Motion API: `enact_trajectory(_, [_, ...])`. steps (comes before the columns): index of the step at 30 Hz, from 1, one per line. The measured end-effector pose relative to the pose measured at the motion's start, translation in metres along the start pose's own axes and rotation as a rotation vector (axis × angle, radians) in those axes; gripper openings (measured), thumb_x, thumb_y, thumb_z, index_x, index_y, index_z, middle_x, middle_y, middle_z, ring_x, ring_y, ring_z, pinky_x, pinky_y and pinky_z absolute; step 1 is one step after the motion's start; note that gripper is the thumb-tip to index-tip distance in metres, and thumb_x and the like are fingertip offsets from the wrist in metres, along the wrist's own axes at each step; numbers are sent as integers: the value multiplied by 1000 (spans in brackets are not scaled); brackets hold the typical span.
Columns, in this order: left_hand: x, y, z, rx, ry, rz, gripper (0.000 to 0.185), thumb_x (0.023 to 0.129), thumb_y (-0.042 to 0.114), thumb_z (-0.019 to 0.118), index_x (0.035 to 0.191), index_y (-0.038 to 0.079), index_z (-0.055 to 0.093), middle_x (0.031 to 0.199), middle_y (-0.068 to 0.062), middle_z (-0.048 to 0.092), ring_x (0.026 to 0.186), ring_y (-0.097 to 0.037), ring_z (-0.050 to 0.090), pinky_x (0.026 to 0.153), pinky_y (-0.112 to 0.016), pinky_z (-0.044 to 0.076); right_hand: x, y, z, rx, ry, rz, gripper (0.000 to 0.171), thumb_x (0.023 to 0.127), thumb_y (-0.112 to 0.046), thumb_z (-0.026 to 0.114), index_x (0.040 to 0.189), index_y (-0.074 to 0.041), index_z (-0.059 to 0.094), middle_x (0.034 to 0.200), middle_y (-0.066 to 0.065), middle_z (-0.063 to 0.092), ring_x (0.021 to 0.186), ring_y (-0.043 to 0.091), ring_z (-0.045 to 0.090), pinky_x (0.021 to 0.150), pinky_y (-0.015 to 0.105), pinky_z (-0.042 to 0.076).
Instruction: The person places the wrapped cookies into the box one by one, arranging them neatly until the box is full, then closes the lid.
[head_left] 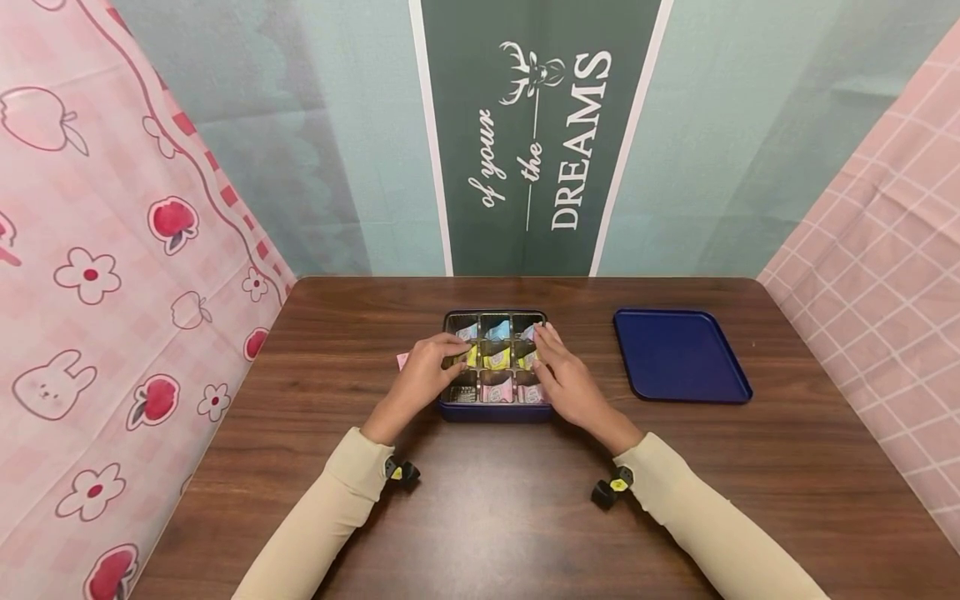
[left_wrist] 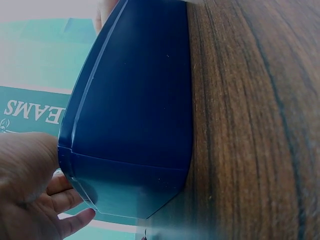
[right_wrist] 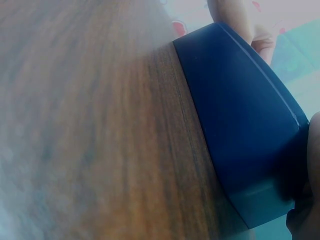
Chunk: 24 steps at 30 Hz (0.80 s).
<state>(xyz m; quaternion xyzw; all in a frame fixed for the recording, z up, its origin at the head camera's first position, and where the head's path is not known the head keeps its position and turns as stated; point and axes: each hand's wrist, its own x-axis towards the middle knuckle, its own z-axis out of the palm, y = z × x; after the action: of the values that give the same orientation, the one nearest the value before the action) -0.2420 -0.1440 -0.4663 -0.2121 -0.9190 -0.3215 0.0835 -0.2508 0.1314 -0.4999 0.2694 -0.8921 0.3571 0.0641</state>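
Note:
A dark blue box (head_left: pixel 495 412) holds a divided insert of small compartments with wrapped candies: blue ones at the back, yellow (head_left: pixel 497 358) across the middle, pink (head_left: pixel 497 390) in front. My left hand (head_left: pixel 420 375) reaches over its left side, thumb and fingertips around a yellow candy (head_left: pixel 471 357) in the left middle compartment. At the right rim my right hand (head_left: pixel 573 387) rests with extended fingers, partly covering the right-hand candies. The front left compartment (head_left: pixel 463 393) shows only its bare bottom. Both wrist views show the box wall (left_wrist: pixel 130 90) from outside; the left fingertips' contact is hidden there.
A dark blue lid (head_left: pixel 682 354) lies flat on the brown wooden table (head_left: pixel 487 517) to the right of the box. A bit of pink wrapper (head_left: pixel 402 360) shows beside my left hand. Patterned cloths hang behind and on both sides.

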Motion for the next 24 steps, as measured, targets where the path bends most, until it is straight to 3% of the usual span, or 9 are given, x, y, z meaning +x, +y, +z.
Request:
enact_trajectory(15, [-1,1,-2,5,-7,2,31,88,2,78,119,0,75,118,-14,72,110,-29,68,96,-43,54,0,0,2,-1,8,-7,51,105,-13,51,151,7,40,163,15,32,153,28,20,118,52,27])
enact_trajectory(24, [-1,-2,-4,-43,8,-41,36,90,6,77,126,5,72,117,-12,72,110,-27,68,94,-44,55,0,1,2,-5,8,-11,51,106,-16,51,151,6,41,163,14,32,153,28,21,119,51,27])
